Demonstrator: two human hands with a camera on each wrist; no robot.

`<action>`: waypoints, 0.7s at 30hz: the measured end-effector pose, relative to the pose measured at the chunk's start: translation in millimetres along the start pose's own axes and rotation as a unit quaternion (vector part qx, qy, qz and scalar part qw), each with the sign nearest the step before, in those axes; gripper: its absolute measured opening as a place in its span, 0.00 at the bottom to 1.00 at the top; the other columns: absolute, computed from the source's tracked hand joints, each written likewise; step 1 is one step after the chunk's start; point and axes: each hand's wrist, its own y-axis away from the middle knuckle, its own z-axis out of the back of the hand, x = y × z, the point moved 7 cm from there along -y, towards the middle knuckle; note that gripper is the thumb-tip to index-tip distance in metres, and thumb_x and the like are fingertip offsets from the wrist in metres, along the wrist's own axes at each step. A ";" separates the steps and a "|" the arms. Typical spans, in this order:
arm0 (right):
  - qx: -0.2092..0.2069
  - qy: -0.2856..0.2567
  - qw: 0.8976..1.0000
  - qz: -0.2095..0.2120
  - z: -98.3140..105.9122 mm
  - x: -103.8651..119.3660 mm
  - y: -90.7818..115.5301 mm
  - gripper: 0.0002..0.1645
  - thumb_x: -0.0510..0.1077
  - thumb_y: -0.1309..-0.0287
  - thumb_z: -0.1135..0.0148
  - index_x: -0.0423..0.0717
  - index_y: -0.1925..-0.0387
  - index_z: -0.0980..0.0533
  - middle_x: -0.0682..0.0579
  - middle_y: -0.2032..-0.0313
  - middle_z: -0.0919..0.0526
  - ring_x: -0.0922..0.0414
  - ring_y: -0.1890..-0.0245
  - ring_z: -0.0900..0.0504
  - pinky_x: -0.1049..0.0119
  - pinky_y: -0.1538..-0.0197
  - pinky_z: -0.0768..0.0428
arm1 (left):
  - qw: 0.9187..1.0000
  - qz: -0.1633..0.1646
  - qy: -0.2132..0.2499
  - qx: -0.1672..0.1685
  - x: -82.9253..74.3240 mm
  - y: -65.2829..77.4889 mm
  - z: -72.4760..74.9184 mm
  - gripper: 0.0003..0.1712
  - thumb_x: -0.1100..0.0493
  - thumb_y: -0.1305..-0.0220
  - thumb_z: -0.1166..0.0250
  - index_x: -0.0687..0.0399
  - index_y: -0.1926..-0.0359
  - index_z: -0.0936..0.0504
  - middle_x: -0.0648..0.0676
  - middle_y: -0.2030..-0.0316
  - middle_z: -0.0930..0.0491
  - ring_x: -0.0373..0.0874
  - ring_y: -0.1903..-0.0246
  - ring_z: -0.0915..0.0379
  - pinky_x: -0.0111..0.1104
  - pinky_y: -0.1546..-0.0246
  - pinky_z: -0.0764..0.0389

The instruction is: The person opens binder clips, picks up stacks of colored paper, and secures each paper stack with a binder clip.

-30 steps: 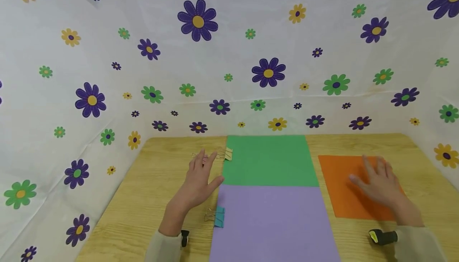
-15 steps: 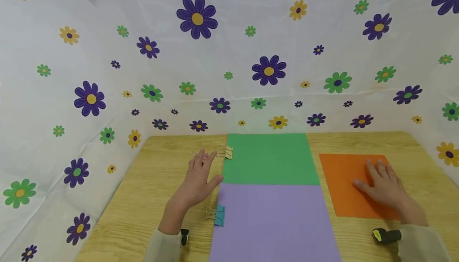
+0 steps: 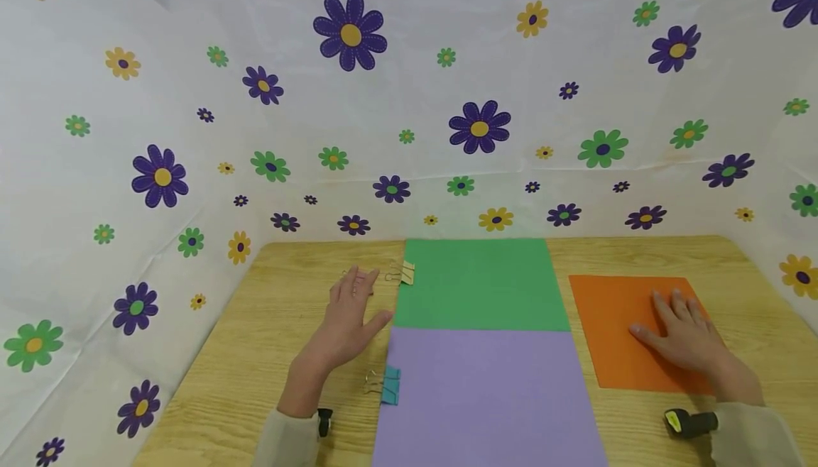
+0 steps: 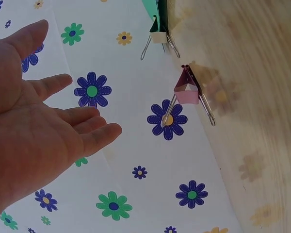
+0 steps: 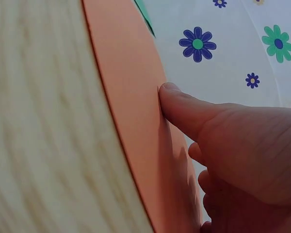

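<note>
In the head view my right hand [image 3: 686, 339] rests on an orange sheet [image 3: 607, 325] at the right, fingers spread. The right wrist view has its thumb touching the sheet's surface. Above the table, my left hand [image 3: 345, 325] is held with straight fingers and nothing in it. Close to its fingertips stands a pink binder clip [image 4: 186, 94], partly hidden by them in the head view. A cream binder clip [image 3: 407, 273] grips the left edge of a green sheet [image 3: 479, 286]. On a purple sheet's [image 3: 492, 396] left edge sits a teal binder clip [image 3: 391, 385].
The wooden table [image 3: 243, 367] runs back to a white flowered cloth [image 3: 409, 84], which stands behind and at both sides. The green sheet lies behind the purple one, their edges meeting. Bare wood separates the orange sheet from both.
My right hand has shifted slightly right and come down onto the orange sheet. My left hand has drifted a little left, uncovering more space beside the cream clip. The sheets stay put.
</note>
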 end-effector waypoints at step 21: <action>0.008 -0.001 1.000 -0.010 -4.0 4.4 7.0 0.57 0.67 0.29 0.54 0.17 0.31 0.55 0.13 0.34 0.63 0.18 0.34 0.66 0.22 0.38 0.65 | 0.999 0.047 -0.005 -0.015 45.1 -3.6 11.5 0.42 0.49 0.27 0.43 0.59 0.23 0.52 0.73 0.25 0.64 0.73 0.28 0.68 0.68 0.36 0.47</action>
